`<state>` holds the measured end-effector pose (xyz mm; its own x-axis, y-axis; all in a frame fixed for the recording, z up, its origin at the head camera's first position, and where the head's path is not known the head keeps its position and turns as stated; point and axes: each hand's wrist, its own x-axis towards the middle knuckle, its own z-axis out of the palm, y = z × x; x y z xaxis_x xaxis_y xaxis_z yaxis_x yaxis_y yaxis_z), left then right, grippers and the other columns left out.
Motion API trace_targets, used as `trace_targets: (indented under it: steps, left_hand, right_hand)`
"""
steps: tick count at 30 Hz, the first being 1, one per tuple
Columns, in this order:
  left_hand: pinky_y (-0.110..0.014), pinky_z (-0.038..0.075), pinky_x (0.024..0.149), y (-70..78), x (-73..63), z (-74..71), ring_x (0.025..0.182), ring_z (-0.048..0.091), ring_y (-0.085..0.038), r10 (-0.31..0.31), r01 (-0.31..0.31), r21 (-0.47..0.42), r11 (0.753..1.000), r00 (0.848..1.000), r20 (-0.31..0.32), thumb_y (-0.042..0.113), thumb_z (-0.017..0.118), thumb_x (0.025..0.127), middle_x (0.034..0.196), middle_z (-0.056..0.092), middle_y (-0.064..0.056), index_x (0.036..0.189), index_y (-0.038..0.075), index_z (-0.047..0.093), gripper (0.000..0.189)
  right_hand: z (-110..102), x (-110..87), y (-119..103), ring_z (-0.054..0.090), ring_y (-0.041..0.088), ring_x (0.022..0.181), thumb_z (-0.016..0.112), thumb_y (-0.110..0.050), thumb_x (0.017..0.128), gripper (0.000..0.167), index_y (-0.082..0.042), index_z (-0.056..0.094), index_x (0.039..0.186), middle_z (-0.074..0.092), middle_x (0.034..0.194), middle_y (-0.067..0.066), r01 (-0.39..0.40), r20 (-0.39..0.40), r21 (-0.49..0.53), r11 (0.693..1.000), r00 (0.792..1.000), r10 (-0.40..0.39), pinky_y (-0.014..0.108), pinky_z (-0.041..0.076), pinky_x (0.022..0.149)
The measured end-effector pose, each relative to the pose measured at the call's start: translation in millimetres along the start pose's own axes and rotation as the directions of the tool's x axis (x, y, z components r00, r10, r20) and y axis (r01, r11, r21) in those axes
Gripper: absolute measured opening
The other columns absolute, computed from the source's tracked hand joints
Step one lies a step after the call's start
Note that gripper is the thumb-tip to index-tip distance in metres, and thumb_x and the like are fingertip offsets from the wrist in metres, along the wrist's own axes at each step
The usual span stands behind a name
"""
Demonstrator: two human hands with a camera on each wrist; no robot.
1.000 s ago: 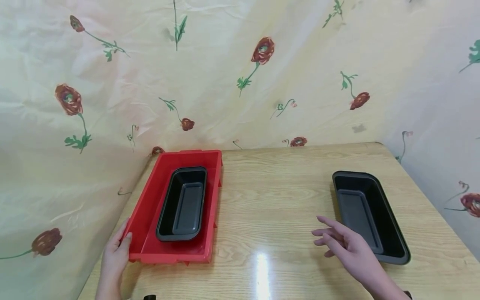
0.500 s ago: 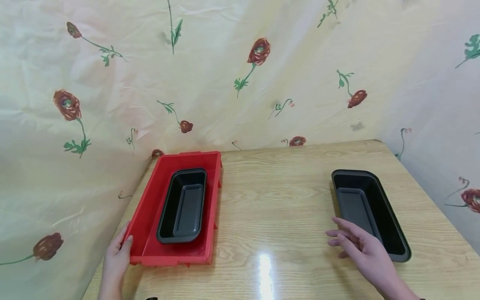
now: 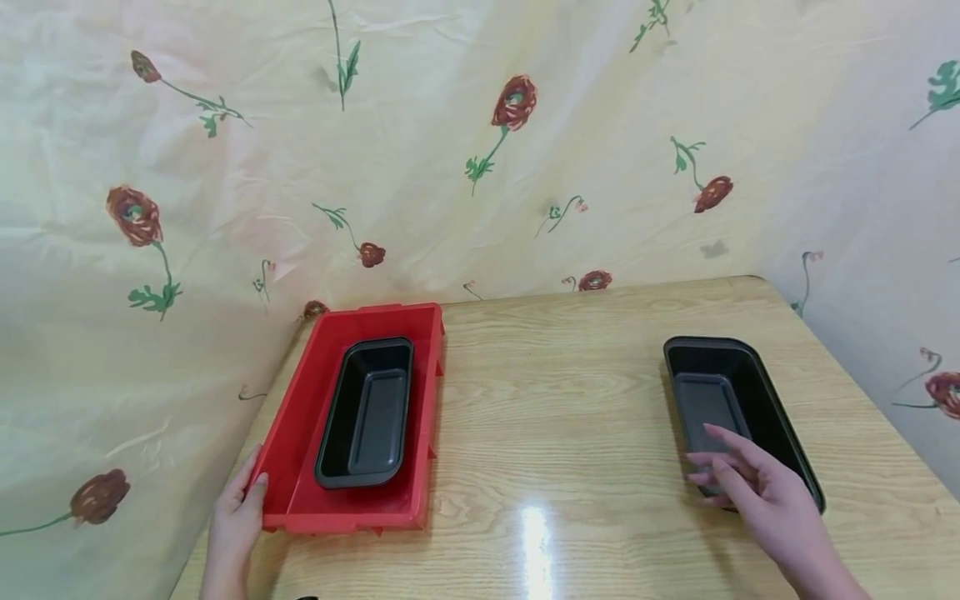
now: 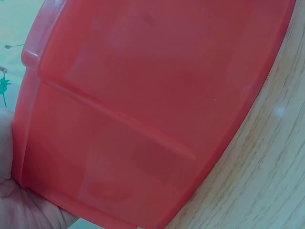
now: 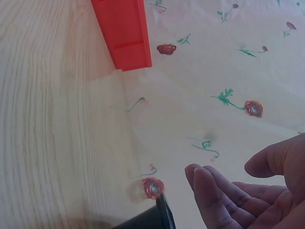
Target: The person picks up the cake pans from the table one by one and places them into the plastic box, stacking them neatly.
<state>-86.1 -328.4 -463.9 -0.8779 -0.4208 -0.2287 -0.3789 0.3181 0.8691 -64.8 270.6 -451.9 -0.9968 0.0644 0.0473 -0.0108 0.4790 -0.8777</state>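
A red plastic tray [image 3: 296, 467] lies at the left of the table, with a black loaf pan [image 3: 375, 421] inside it. My left hand [image 3: 234, 521] grips the tray's near left corner, thumb over the rim; in the left wrist view the tray's outer wall [image 4: 143, 95] fills most of the picture. At the right stands a second black loaf pan [image 3: 772, 408]. Over its near end hovers my right hand [image 3: 776, 500], fingers loosely bent, holding nothing. The right wrist view shows a gap between thumb and fingers, and the pan's dark rim [image 5: 164, 212] beside them.
Pale wood-grain table [image 3: 555, 400] stretches between the tray and the second pan. A flowered cloth [image 3: 420, 150] hangs behind the table and along both sides. At the bottom edge a small dark object [image 3: 307, 597] just shows.
My right hand has moved to the right, from beside the second pan to over its near end. The left hand keeps its grip on the tray. The view has shifted slightly.
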Motion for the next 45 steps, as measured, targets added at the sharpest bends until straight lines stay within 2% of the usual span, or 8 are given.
trace_targets:
  steps: [3,7,9,15,24,30,39,45]
  left_hand:
    - [-0.056,0.041,0.103,-0.6,-0.4,0.1,0.145,0.032,-0.049,0.000,0.000,0.004,1.000,1.000,-0.003,0.015,0.036,0.113,0.168,0.021,-0.024,0.167,0.019,0.016,0.058]
    - [-0.057,0.040,0.104,-0.9,0.3,0.3,0.144,0.032,-0.048,-0.001,0.001,-0.002,1.000,1.000,0.003,0.016,0.037,0.113,0.167,0.021,-0.024,0.167,0.020,0.016,0.057]
    - [-0.057,0.040,0.105,-0.7,0.9,0.7,0.144,0.033,-0.048,-0.002,0.002,-0.006,1.000,1.000,0.006,0.016,0.037,0.113,0.167,0.021,-0.024,0.167,0.020,0.016,0.057]
    - [-0.057,0.040,0.105,-0.6,1.6,1.0,0.145,0.031,-0.049,-0.007,0.007,-0.006,1.000,1.000,-0.006,0.015,0.036,0.113,0.168,0.020,-0.024,0.167,0.020,0.016,0.057]
    - [-0.058,0.041,0.104,-0.4,1.7,1.0,0.144,0.032,-0.049,-0.008,0.008,-0.008,1.000,1.000,-0.013,0.016,0.037,0.113,0.167,0.022,-0.024,0.166,0.019,0.017,0.057]
    - [-0.059,0.041,0.104,0.2,1.4,1.3,0.143,0.032,-0.050,-0.010,0.010,-0.006,1.000,1.000,-0.012,0.015,0.037,0.113,0.167,0.021,-0.025,0.166,0.020,0.017,0.057]
    - [-0.059,0.042,0.103,1.0,2.0,1.9,0.144,0.030,-0.050,-0.020,0.020,-0.012,1.000,1.000,-0.012,0.016,0.038,0.113,0.168,0.020,-0.024,0.167,0.021,0.015,0.058]
    - [-0.058,0.042,0.103,0.1,0.9,1.4,0.144,0.030,-0.050,-0.018,0.018,-0.015,1.000,1.000,-0.013,0.018,0.038,0.113,0.168,0.020,-0.024,0.167,0.021,0.016,0.058]
  right_hand:
    - [-6,0.9,5,0.071,0.005,0.087,0.047,-0.007,0.111,0.047,0.010,0.038,0.153,0.073,0.117,0.020,-0.014,-0.001,0.000,1.000,1.000,0.014,0.030,0.060,0.067]
    - [-16,1.6,15,0.071,0.006,0.086,0.046,-0.008,0.111,0.049,0.012,0.034,0.154,0.076,0.108,-0.005,-0.026,0.003,0.016,1.000,1.000,0.026,0.030,0.059,0.066]
    - [-21,2.6,20,0.071,0.006,0.085,0.045,-0.008,0.111,0.050,0.013,0.032,0.154,0.075,0.105,-0.011,-0.041,0.009,0.016,0.999,0.999,0.041,0.030,0.059,0.066]
    - [-32,5.8,29,0.071,0.005,0.082,0.041,-0.009,0.112,0.051,0.015,0.027,0.154,0.076,0.104,0.009,-0.111,0.030,-0.005,0.994,0.993,0.111,0.030,0.059,0.067]
    - [-40,6.7,36,0.069,0.003,0.081,0.038,-0.012,0.113,0.052,0.017,0.024,0.154,0.075,0.096,0.001,-0.174,0.017,0.023,0.984,0.985,0.174,0.028,0.059,0.067]
    - [-44,3.8,42,0.069,0.002,0.079,0.040,-0.009,0.112,0.048,0.014,0.031,0.154,0.074,0.089,-0.011,-0.130,-0.040,0.015,0.991,0.991,0.130,0.026,0.058,0.064]
    - [-51,3.4,42,0.065,-0.003,0.073,0.038,-0.007,0.110,0.050,0.020,0.028,0.151,0.073,0.086,-0.002,-0.161,-0.119,-0.056,0.985,0.981,0.153,0.025,0.057,0.060]
    - [-58,1.1,46,0.063,0.000,0.067,0.038,-0.009,0.110,0.051,0.018,0.030,0.152,0.073,0.084,0.007,-0.236,-0.183,-0.108,0.966,0.959,0.214,0.025,0.056,0.058]
